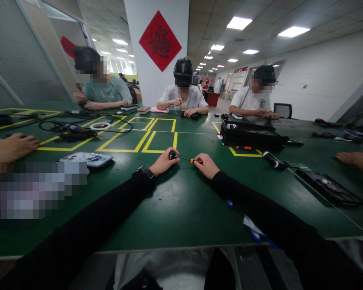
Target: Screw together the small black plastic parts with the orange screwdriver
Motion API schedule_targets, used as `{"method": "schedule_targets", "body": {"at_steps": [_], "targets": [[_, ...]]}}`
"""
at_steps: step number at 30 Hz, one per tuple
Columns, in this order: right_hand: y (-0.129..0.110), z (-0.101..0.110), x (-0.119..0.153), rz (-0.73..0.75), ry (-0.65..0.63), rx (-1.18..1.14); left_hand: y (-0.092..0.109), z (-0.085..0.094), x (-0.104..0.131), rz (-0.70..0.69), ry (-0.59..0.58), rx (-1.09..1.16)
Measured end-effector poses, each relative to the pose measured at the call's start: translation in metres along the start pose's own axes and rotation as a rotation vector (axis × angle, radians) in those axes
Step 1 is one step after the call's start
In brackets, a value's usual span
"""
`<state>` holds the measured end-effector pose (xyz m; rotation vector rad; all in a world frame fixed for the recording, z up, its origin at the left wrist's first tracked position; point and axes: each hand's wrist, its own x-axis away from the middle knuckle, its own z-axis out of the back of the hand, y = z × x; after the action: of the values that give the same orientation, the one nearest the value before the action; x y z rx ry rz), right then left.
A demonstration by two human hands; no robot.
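Note:
My left hand (165, 161) rests on the green table (169, 217), its fingers closed round a small black object (172, 154). To its right, my right hand (206, 165) grips the orange and black handle of a screwdriver (192, 160). The thin metal shaft points left, toward the black object. Whether the tip touches that object is too small to tell. A dark watch is on my left wrist.
A long black case (251, 135) lies beyond my right hand, with another screwdriver (243, 148) before it. A phone (87, 159) and black cables (78, 131) are at left, an opened device (329, 187) at right. Blue-handled scissors (254, 233) lie under my right sleeve. Several people sit around.

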<state>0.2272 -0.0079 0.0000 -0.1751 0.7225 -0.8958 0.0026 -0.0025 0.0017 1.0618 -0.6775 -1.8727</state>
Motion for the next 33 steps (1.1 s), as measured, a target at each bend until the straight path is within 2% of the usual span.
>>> {"method": "schedule_targets", "body": {"at_steps": [12,19,27,33], "targets": [[-0.0020,-0.0003,0.0003,-0.043,-0.016,-0.107,0.0041,0.0002,0.0009,-0.012,-0.010,0.020],[0.0016,-0.0015,-0.0023,0.007,0.004,-0.016,0.0002,0.0000,-0.0002,-0.016,-0.009,0.020],[-0.0012,0.0004,0.0005,0.001,0.038,-0.033,-0.0009,-0.0004,-0.0008,-0.004,-0.005,0.001],[-0.0026,0.0005,0.0018,-0.006,0.013,-0.032,-0.0026,-0.0003,-0.0015,-0.017,-0.009,0.026]]}}
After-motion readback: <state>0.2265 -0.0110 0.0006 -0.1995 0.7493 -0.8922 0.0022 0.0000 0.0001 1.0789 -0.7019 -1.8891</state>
